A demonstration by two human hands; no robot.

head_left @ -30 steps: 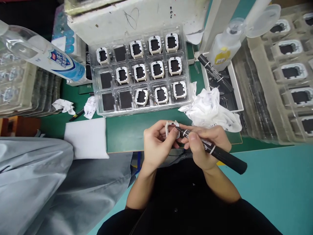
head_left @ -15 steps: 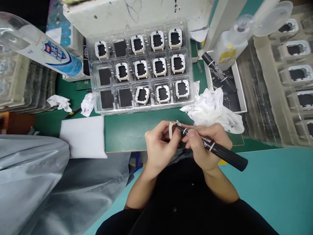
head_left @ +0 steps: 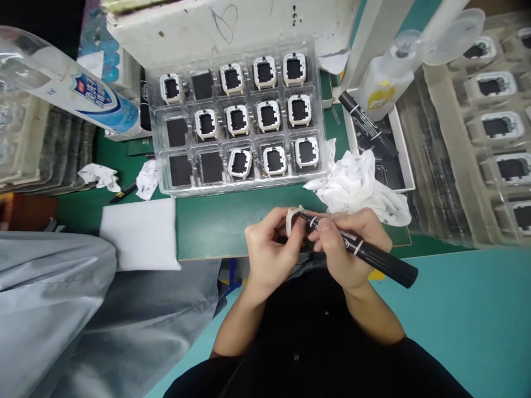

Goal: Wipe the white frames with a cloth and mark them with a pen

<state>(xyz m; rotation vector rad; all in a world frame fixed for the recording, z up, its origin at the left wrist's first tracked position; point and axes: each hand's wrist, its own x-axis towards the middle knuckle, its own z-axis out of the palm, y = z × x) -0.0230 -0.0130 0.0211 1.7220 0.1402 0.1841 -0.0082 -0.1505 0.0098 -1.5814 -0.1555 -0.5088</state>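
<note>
Between the fingers of my left hand (head_left: 271, 249) is a white watch case frame (head_left: 291, 219), tilted on edge and partly covered by the thumb. A black marker pen (head_left: 373, 257) is gripped in my right hand (head_left: 352, 249), its tip at the inner side of the frame. Whether the tip touches the frame I cannot tell. Beyond my hands lies a clear plastic tray (head_left: 244, 190) in which several similar white frames (head_left: 274, 160) sit in compartments; several other compartments show only their dark bottoms.
Crumpled white cloth (head_left: 352, 179) lies right of the tray, near a box (head_left: 409, 157) with another marker (head_left: 367, 122) on it. Bottles stand left (head_left: 95, 94) and right (head_left: 379, 85). Stacked trays (head_left: 440, 182) line the right side. White foam (head_left: 139, 235) is beside a person's grey clothing (head_left: 53, 293).
The whole view has shifted slightly. The white frame is turned a little in my left hand, while the marker stays at its inner side.
</note>
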